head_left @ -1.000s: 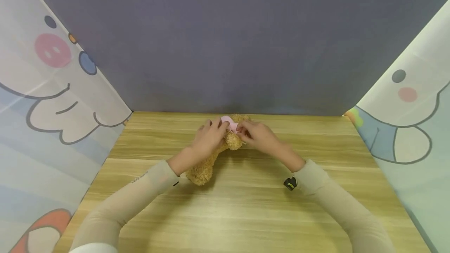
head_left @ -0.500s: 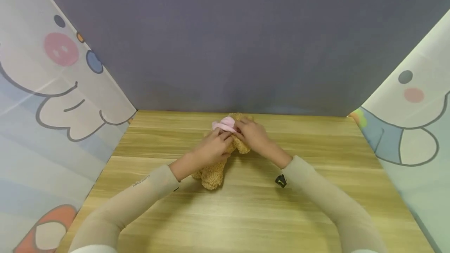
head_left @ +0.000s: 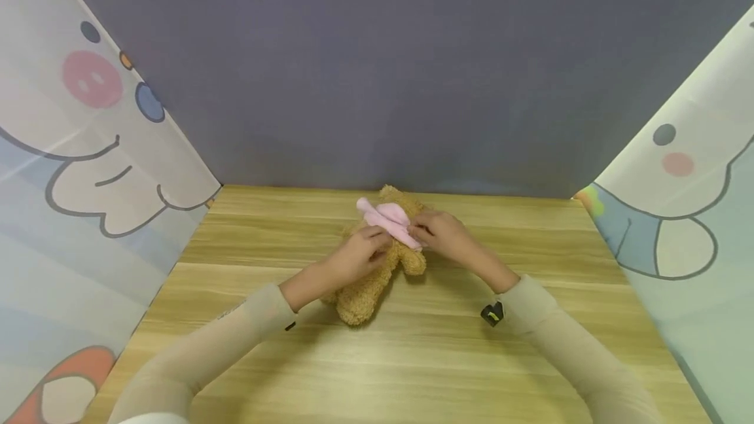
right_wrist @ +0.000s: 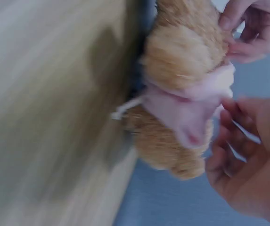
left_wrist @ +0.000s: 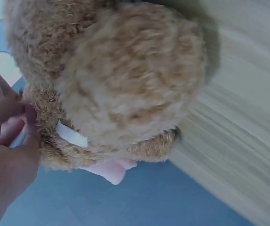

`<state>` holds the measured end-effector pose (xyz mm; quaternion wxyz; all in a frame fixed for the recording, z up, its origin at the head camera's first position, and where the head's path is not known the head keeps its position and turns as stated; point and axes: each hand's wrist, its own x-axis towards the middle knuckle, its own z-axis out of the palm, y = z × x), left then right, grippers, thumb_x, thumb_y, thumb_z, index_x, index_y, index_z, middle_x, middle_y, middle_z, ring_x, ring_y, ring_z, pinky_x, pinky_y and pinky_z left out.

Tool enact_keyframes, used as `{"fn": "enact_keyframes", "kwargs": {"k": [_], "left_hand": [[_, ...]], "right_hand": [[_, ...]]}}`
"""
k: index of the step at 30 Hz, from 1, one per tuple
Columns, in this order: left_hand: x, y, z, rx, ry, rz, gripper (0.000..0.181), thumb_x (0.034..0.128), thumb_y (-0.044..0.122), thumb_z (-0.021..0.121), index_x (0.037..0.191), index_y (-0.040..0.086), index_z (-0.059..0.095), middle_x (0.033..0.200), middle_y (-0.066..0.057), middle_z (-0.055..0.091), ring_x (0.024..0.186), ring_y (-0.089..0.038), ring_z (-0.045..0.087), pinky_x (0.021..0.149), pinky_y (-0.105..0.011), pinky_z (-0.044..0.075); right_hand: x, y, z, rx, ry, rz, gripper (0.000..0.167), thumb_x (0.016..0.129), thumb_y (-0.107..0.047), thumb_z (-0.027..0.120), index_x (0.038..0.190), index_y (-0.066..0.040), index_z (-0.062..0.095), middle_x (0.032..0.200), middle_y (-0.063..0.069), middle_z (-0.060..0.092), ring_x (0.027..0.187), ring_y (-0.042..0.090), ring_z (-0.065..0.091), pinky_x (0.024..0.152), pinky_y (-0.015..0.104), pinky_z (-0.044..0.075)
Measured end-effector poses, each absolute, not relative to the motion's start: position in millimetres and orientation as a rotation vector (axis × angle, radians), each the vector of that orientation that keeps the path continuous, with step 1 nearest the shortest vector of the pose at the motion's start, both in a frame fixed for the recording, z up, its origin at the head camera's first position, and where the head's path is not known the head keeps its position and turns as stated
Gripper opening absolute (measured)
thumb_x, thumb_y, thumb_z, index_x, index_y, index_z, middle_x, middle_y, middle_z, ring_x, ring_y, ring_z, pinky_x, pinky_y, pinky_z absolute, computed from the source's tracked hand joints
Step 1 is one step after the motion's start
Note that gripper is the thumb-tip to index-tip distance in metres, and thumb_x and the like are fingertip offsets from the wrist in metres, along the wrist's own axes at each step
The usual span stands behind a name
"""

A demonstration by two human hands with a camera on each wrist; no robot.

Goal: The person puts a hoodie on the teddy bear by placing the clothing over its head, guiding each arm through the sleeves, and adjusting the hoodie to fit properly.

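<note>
A fuzzy brown toy (head_left: 360, 298) is being held on the wooden table (head_left: 412, 358), near the grey wall (head_left: 377, 70). It is being pinched by the left hand (head_left: 357, 255). The pink cloth (head_left: 390, 214) on it is being pinched by the right hand (head_left: 444, 235).

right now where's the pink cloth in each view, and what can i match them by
Head: the pink cloth is near the centre, lying across the plush toy.
Left wrist: only a bit of pink cloth shows, below centre, peeking out under the plush toy.
Right wrist: the pink cloth is right of centre, across the plush toy, slightly blurred.
Shared landmark: the plush toy's curly brown fur, visible in all three.
</note>
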<state>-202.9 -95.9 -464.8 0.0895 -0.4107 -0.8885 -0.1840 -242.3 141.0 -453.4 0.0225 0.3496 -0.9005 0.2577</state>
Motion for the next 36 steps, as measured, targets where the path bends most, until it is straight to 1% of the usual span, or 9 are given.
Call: {"fn": "enact_keyframes", "kwargs": {"k": [2, 4, 9, 16, 21, 24, 27, 31, 36], "left_hand": [[-204, -94, -460, -1.190, -2.654, -0.778, 0.037, 0.0840, -0.006, 0.075, 0.118, -0.002, 0.060, 0.119, -0.014, 0.056, 0.096, -0.021, 0.064, 0.085, -0.023, 0.055], [-207, -91, -452, -1.161, -2.680, -0.892, 0.043, 0.0841, -0.008, 0.074, 0.123, -0.003, 0.056, 0.120, -0.014, 0.051, 0.089, -0.018, 0.063, 0.078, -0.018, 0.054], [-226, -90, -434, -1.083, -2.788, -0.690, 0.031, 0.0899, 0.001, 0.074, 0.119, -0.002, 0.064, 0.118, -0.013, 0.058, 0.090, -0.022, 0.063, 0.075, -0.027, 0.056], [-239, -87, -440, -1.125, -2.785, -0.195, 0.016, 0.0989, 0.013, 0.067, 0.112, 0.006, 0.072, 0.109, -0.009, 0.065, 0.093, -0.026, 0.059, 0.076, -0.036, 0.056], [-217, -97, -446, -1.135, -2.854, -0.022, 0.017, 0.1032, 0.013, 0.058, 0.118, 0.007, 0.063, 0.119, -0.007, 0.061, 0.100, -0.026, 0.053, 0.084, -0.045, 0.057], [-203, -101, -450, -1.182, -2.843, -0.033, 0.016, 0.1043, 0.013, 0.055, 0.118, 0.006, 0.061, 0.117, -0.007, 0.060, 0.102, -0.025, 0.050, 0.085, -0.046, 0.055], [-197, -100, -453, -1.260, -2.727, -0.046, 0.016, 0.1012, 0.015, 0.061, 0.115, 0.007, 0.062, 0.110, -0.006, 0.059, 0.100, -0.025, 0.049, 0.087, -0.040, 0.051], [-197, -98, -455, -1.307, -2.633, -0.036, 0.029, 0.0917, 0.020, 0.075, 0.115, 0.009, 0.064, 0.105, -0.004, 0.059, 0.103, -0.024, 0.051, 0.094, -0.037, 0.045], [-195, -95, -457, -1.332, -2.651, 0.016, 0.032, 0.0910, 0.014, 0.075, 0.122, 0.019, 0.067, 0.108, -0.001, 0.061, 0.102, -0.021, 0.053, 0.091, -0.035, 0.048]], "right_hand": [[-246, 137, -447, 0.919, -2.791, 0.776, 0.015, 0.101, -0.020, 0.065, 0.096, -0.008, 0.072, 0.082, 0.001, 0.066, 0.063, 0.011, 0.055, 0.068, 0.033, 0.055], [-252, 130, -443, 0.826, -2.814, 0.743, 0.019, 0.100, -0.021, 0.067, 0.107, -0.005, 0.072, 0.091, 0.007, 0.068, 0.069, 0.016, 0.059, 0.063, 0.032, 0.053], [-265, 116, -442, 0.806, -2.976, 0.729, 0.033, 0.099, -0.023, 0.068, 0.124, -0.002, 0.063, 0.108, 0.012, 0.066, 0.094, 0.026, 0.063, 0.078, 0.039, 0.054], [-272, 109, -445, 0.793, -3.056, 0.720, 0.026, 0.098, -0.017, 0.068, 0.117, 0.000, 0.064, 0.100, 0.012, 0.067, 0.084, 0.025, 0.061, 0.072, 0.038, 0.051], [-275, 106, -447, 0.696, -3.139, 0.679, 0.025, 0.099, -0.022, 0.067, 0.116, -0.003, 0.065, 0.103, 0.012, 0.069, 0.088, 0.027, 0.065, 0.074, 0.040, 0.055], [-276, 109, -451, 0.618, -3.145, 0.645, 0.027, 0.100, -0.023, 0.067, 0.119, -0.005, 0.064, 0.110, 0.014, 0.068, 0.095, 0.030, 0.066, 0.077, 0.044, 0.057], [-275, 112, -455, 0.594, -3.116, 0.633, 0.026, 0.101, -0.022, 0.064, 0.122, -0.006, 0.062, 0.116, 0.015, 0.065, 0.096, 0.031, 0.065, 0.077, 0.046, 0.056], [-273, 115, -460, 0.635, -3.087, 0.668, 0.023, 0.102, -0.021, 0.061, 0.120, -0.006, 0.061, 0.111, 0.014, 0.064, 0.088, 0.027, 0.063, 0.070, 0.041, 0.055], [-273, 114, -465, 0.577, -3.070, 0.566, 0.019, 0.102, -0.021, 0.061, 0.115, -0.008, 0.062, 0.107, 0.012, 0.066, 0.085, 0.027, 0.065, 0.065, 0.044, 0.055]]}}
